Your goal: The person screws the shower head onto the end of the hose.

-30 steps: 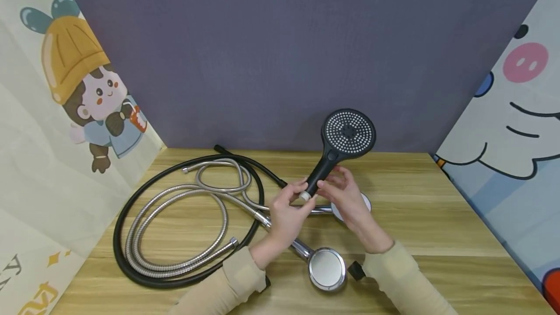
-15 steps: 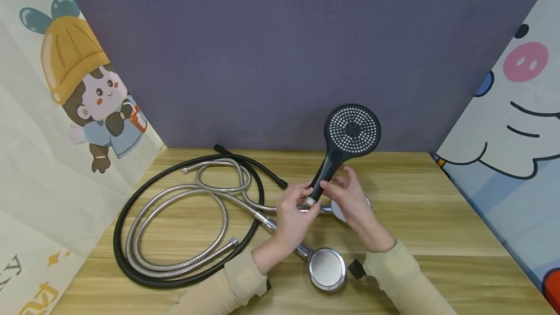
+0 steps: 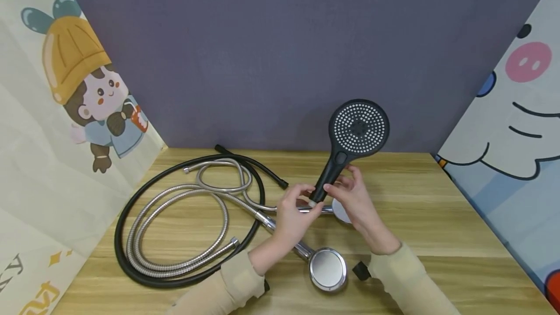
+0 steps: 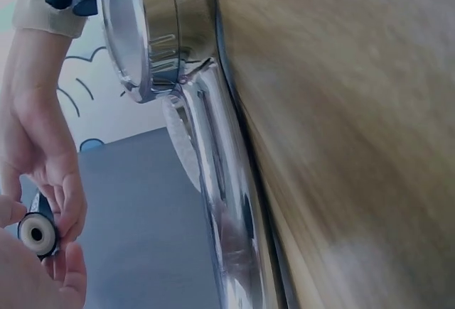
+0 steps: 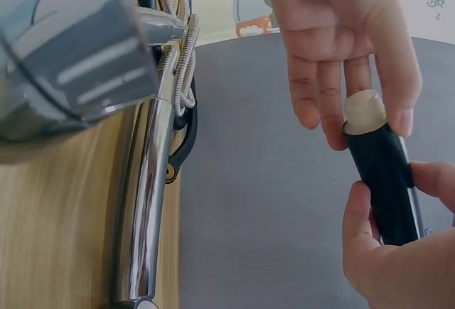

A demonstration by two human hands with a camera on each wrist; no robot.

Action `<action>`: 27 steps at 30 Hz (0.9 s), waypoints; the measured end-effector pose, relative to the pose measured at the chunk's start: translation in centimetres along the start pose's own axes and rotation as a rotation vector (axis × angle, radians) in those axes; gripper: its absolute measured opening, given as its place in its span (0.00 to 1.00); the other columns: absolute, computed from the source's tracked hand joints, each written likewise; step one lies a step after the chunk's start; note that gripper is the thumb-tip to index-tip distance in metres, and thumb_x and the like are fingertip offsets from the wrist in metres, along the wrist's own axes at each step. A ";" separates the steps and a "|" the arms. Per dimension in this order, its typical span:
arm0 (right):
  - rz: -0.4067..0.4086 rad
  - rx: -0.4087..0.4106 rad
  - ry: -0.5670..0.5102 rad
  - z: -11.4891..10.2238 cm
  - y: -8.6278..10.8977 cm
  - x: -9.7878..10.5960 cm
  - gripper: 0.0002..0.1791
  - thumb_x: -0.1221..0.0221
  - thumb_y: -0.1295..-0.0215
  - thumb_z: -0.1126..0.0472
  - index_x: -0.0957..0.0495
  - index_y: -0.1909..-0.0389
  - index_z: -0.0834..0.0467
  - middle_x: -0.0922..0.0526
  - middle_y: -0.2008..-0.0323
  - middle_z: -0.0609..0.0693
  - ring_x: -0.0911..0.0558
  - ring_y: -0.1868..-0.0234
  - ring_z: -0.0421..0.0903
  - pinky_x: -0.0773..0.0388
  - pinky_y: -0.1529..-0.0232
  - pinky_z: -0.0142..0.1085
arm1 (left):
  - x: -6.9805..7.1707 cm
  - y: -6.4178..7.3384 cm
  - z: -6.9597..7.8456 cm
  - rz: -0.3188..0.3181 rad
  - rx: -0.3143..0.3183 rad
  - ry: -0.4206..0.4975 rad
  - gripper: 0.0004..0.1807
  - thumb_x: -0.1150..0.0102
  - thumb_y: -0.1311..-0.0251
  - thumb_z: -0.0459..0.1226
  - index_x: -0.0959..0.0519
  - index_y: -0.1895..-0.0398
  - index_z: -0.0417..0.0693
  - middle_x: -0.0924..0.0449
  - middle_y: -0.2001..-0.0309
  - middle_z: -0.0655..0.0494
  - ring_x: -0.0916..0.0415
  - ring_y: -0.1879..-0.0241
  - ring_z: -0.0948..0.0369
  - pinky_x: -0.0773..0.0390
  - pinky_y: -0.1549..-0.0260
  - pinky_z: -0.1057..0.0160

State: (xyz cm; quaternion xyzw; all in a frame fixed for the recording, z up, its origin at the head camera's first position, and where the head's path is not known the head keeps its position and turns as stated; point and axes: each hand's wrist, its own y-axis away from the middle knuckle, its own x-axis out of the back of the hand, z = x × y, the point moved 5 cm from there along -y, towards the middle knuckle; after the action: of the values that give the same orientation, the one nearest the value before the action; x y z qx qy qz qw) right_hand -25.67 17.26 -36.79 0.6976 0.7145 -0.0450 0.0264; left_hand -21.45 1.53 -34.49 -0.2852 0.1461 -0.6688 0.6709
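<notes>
Above the table a black shower head [image 3: 358, 128] is held tilted, its spray face with pale nozzles toward me. My right hand [image 3: 359, 205] pinches its handle between thumb and fingers. At the handle's lower end, my left hand [image 3: 293, 214] has thumb and index finger about the whitish connector [image 5: 364, 112]. The left wrist view shows a dark hole in that connector. Below the hands lies a chrome shower head [image 3: 327, 270], joined to a silver hose. Another chrome shower head [image 3: 341, 210] is partly hidden behind my right hand.
Coiled silver metal hose [image 3: 175, 266] and a black hose [image 3: 120, 227] overlap on the left of the wooden table [image 3: 437, 208]. A grey panel [image 3: 262, 62] stands behind, with printed cloths at both sides.
The black shower head has risen a little and shifted right, with both hands moving along with it. The hoses and chrome shower heads lie as before.
</notes>
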 end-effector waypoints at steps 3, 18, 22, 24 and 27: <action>0.004 -0.007 0.025 0.1 0.1 0.2 0.39 0.40 0.43 0.72 0.51 0.36 0.54 0.21 0.58 0.46 0.19 0.60 0.40 0.25 0.51 0.33 | 0.0 0.0 -0.4 -0.060 0.072 0.054 0.19 0.32 0.53 0.25 0.26 0.57 0.31 0.21 0.60 0.40 0.21 0.64 0.47 0.17 0.67 0.59; -0.007 -0.001 0.135 -0.5 0.8 0.5 0.42 0.38 0.42 0.69 0.53 0.33 0.56 0.23 0.53 0.48 0.20 0.57 0.40 0.28 0.51 0.32 | 0.2 -0.4 -0.8 -0.227 0.332 0.169 0.18 0.34 0.51 0.27 0.24 0.56 0.29 0.21 0.59 0.38 0.22 0.61 0.47 0.18 0.60 0.59; -0.011 0.049 0.143 -0.6 1.0 0.6 0.41 0.38 0.44 0.70 0.51 0.34 0.54 0.21 0.56 0.44 0.21 0.58 0.43 0.26 0.54 0.33 | 0.2 -0.4 -1.3 -0.271 0.407 0.185 0.18 0.34 0.50 0.28 0.23 0.55 0.30 0.20 0.59 0.39 0.21 0.62 0.51 0.20 0.61 0.68; -0.014 0.070 0.146 -0.7 1.1 0.6 0.41 0.37 0.44 0.70 0.50 0.34 0.53 0.21 0.57 0.43 0.21 0.57 0.44 0.25 0.55 0.33 | 0.1 -0.3 -2.0 -0.295 0.448 0.188 0.19 0.34 0.49 0.29 0.23 0.54 0.30 0.20 0.58 0.40 0.21 0.61 0.54 0.20 0.62 0.70; -0.013 0.090 0.153 -0.8 1.1 0.7 0.41 0.37 0.45 0.70 0.49 0.35 0.53 0.21 0.57 0.43 0.21 0.58 0.44 0.24 0.57 0.32 | -0.4 -0.1 -3.6 -0.312 0.495 0.202 0.19 0.34 0.48 0.31 0.22 0.53 0.33 0.19 0.58 0.44 0.21 0.61 0.58 0.20 0.62 0.70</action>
State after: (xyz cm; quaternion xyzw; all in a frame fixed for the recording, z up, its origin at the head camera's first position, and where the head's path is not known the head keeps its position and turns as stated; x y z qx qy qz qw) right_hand -24.54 18.06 -36.07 0.6950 0.7161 -0.0237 -0.0601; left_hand -23.66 1.24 -37.40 -0.0643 -0.0010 -0.8040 0.5912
